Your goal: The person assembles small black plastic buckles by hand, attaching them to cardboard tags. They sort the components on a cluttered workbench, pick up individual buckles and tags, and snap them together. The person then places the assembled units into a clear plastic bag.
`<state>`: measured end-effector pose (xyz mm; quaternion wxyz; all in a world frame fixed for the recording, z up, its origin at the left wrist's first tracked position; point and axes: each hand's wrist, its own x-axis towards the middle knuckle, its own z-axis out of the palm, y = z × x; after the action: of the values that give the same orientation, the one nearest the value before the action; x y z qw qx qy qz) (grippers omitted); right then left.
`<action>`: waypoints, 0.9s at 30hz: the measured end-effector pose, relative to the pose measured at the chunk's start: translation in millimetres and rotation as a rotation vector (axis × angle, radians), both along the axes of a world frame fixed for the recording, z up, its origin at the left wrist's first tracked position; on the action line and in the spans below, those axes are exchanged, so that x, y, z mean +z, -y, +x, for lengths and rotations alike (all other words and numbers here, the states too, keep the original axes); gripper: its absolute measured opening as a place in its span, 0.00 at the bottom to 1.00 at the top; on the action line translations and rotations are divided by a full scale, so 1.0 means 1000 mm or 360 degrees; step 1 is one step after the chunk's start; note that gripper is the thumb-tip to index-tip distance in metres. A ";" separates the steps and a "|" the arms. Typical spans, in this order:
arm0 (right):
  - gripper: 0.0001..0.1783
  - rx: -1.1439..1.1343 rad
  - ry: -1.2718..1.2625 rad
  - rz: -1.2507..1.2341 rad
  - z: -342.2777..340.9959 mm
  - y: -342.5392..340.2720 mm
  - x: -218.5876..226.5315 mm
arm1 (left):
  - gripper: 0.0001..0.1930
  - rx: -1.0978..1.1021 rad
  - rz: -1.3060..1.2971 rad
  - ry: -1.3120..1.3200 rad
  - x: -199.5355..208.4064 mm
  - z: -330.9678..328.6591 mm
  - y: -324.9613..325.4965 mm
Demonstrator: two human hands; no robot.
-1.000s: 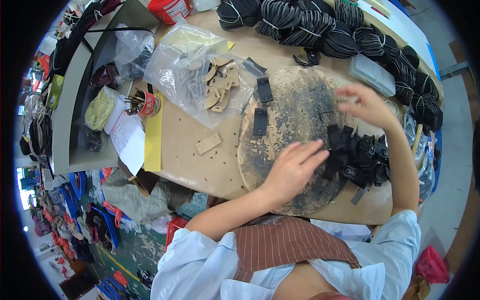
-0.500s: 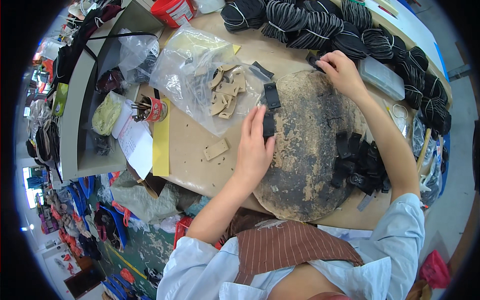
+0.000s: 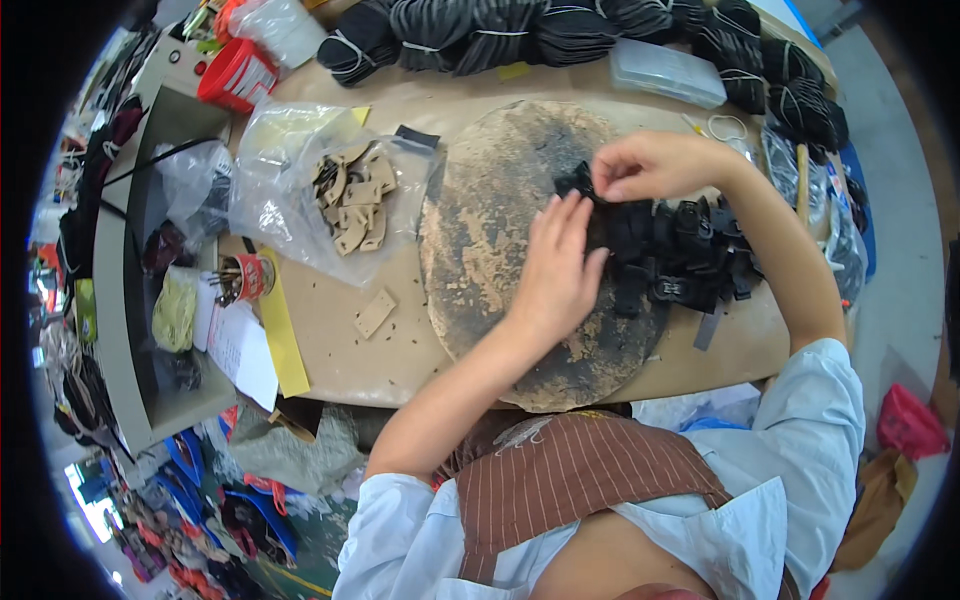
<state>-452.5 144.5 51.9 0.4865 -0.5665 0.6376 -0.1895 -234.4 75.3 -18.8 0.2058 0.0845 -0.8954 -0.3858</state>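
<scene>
A round, worn board (image 3: 480, 240) with a mottled dark and tan top lies on the table in front of me. My left hand (image 3: 558, 268) rests over its middle, fingers stretched out toward a small black strap piece (image 3: 573, 180). My right hand (image 3: 655, 168) comes from the right with fingers bent in a pinch at that same piece. Exactly how the piece is gripped is partly hidden by the fingers. Just below the right hand, a pile of black strap pieces (image 3: 685, 255), some with what look like buckles, covers the board's right side.
Bundles of black straps (image 3: 490, 35) line the back, beside a clear plastic box (image 3: 668, 73). Left of the board lie a plastic bag (image 3: 270, 200) with tan pieces (image 3: 358, 200), one loose tan piece (image 3: 375, 313), a tin of tools (image 3: 250, 277) and a red bucket (image 3: 237, 75).
My right hand has come from the board's far edge to beside the pile. My left hand has left the board's left edge, where black pieces lay; those no longer show there. The view has shifted.
</scene>
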 end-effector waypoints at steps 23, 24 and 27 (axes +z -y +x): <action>0.05 -0.1472 0.0131 -0.0914 0.112 -0.178 -0.018 | 0.09 0.0761 -0.0747 0.0270 0.003 -0.024 0.171; 0.06 -0.1472 0.0106 -0.0967 0.113 -0.174 -0.017 | 0.09 0.0632 -0.0667 0.0015 0.011 -0.022 0.154; 0.07 -0.1380 0.0312 -0.0942 0.129 -0.150 -0.006 | 0.09 0.0053 -0.0189 -0.0259 0.055 0.013 0.078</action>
<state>-323.6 294.5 46.4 0.2402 -0.3436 0.6839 -0.5971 -221.3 -2.8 36.6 0.2888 0.0555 -0.8955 -0.3340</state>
